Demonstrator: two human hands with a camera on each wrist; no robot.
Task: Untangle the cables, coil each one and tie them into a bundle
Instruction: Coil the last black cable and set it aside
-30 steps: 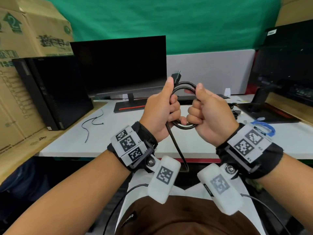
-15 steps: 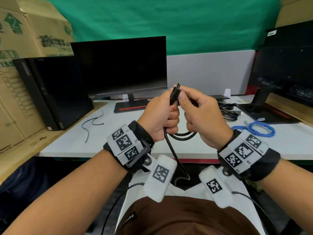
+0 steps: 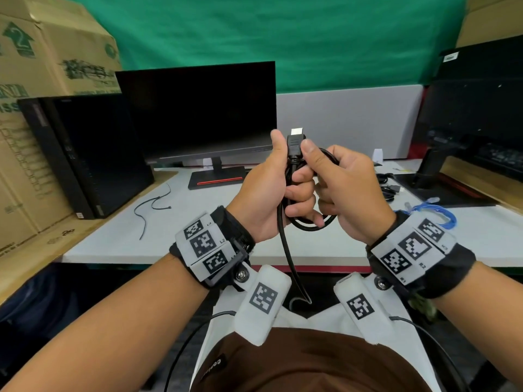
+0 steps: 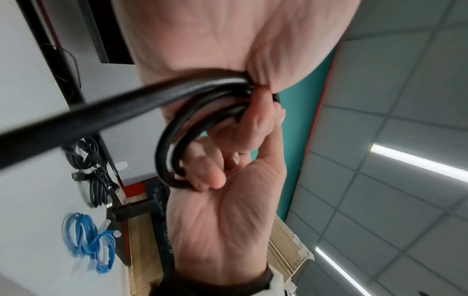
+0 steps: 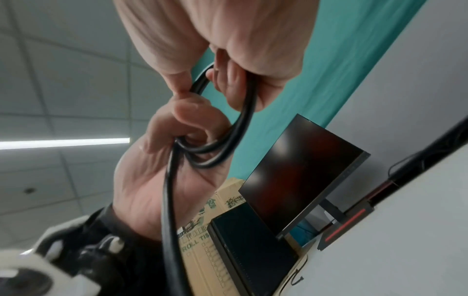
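A black cable (image 3: 285,244) with a flat metal-tipped plug (image 3: 295,140) is held in small loops in front of my chest. My left hand (image 3: 268,193) grips the loops in its fist, the plug standing up beside its thumb. My right hand (image 3: 351,190) holds the other side of the loops, its thumb pressed against the cable just under the plug. The cable's free tail hangs down toward my lap. In the left wrist view the loops (image 4: 172,128) run through both fists. The right wrist view shows the same cable (image 5: 243,124) between both hands.
On the white table (image 3: 198,239) lie a tied blue cable coil (image 3: 441,215), black cable bundles (image 3: 389,185) and a thin black tie (image 3: 150,205). Behind stand a monitor (image 3: 198,114), a black PC tower (image 3: 85,154), cardboard boxes (image 3: 42,66) and a second monitor (image 3: 481,123).
The right hand moved from the coil's side up to the plug and now presses beside it. The plug has turned upright and faces the camera. Both hands stay close together.
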